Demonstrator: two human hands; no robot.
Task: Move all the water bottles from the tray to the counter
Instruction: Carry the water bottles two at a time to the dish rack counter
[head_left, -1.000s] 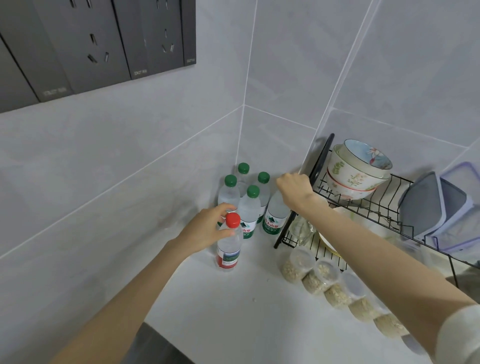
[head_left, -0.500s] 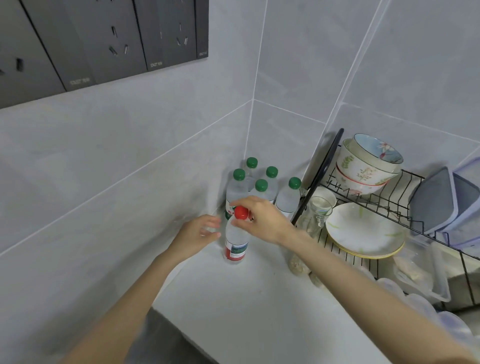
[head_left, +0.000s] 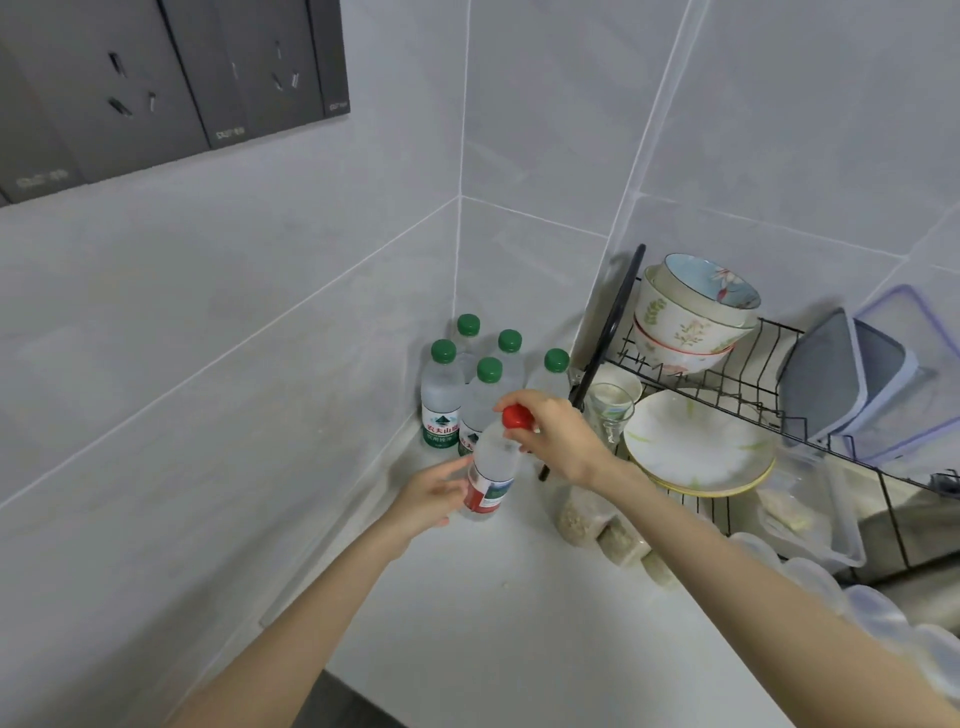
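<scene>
A red-capped water bottle (head_left: 491, 480) with a red label stands on the white counter (head_left: 519, 623), slightly tilted. My right hand (head_left: 558, 439) pinches its red cap from above. My left hand (head_left: 434, 496) lies against the bottle's lower left side, fingers relaxed. Several green-capped water bottles (head_left: 441, 400) stand grouped in the corner behind it. No tray shows apart from the dish rack.
A black wire dish rack (head_left: 753, 395) at right holds stacked bowls (head_left: 685, 322), a plate (head_left: 698, 447), a glass (head_left: 610, 410) and plastic containers (head_left: 852, 379). Small jars of grain (head_left: 608, 530) lie along the rack's front. Tiled walls close the corner; dark sockets (head_left: 171, 83) hang upper left.
My right hand came from the green-capped bottle by the rack over to the red cap and took hold of it. My left hand let go of the neck and slid down to the bottle's side.
</scene>
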